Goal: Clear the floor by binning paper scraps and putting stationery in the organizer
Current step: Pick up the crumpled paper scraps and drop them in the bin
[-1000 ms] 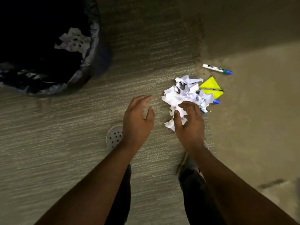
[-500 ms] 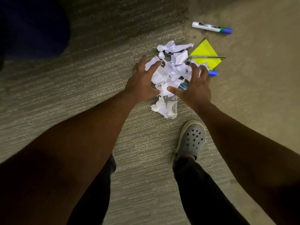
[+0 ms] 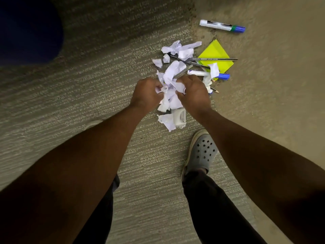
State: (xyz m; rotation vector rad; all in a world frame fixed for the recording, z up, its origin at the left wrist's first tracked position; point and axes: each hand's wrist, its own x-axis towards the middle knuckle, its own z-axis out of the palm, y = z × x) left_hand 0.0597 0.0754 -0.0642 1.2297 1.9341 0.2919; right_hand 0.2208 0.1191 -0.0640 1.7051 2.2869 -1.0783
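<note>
Together, the left hand (image 3: 146, 95) and right hand (image 3: 192, 93) clutched a bunch of paper scraps (image 3: 171, 85), fingers curled, above the carpet (image 3: 88, 95).

White paper scraps (image 3: 173, 73) are seen between the hands, a yellow pad (image 3: 213, 55) beyond them, over streaked beige carpet (image 3: 88, 95).

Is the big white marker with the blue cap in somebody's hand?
No, the marker lies alone on the floor, far from the left hand and right hand, which both grip the paper scraps.
</note>
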